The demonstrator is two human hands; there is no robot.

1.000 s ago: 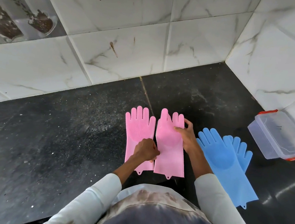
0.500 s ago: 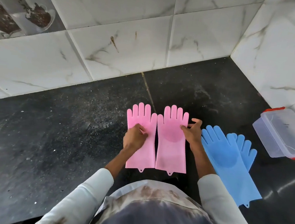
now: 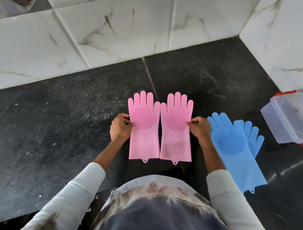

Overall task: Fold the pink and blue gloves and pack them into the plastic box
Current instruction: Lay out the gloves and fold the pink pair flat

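1. Two pink gloves lie flat, palm up and side by side on the dark tabletop (image 3: 54, 124), their inner edges touching and their fingers pointing toward the tiled wall (image 3: 99, 37).
2. The left hand (image 3: 120, 128) pinches the outer edge of the left pink glove (image 3: 144, 132) at palm height; its grip is closed on that edge, thumb on top.
3. The right hand (image 3: 199, 132) does the same on the outer edge of the right pink glove (image 3: 176, 133), with its grip drawn tight on the rim of the glove.
4. Neither pink glove is folded; both cuffs lie straight along the near side, each with a small hanging tab.
5. Just right of the right hand lie the blue gloves (image 3: 235, 151), one overlapping the other, with the fingers fanned out toward the far right corner and the cuff of the top one reaching the tabletop's near edge.
6. The plastic box (image 3: 291, 118) sits further right, against the side wall, apart from the blue gloves. Its clear lid is on, with red clips at its ends.
7. Pale sleeves (image 3: 78, 191) cover both forearms down to short of the wrists.
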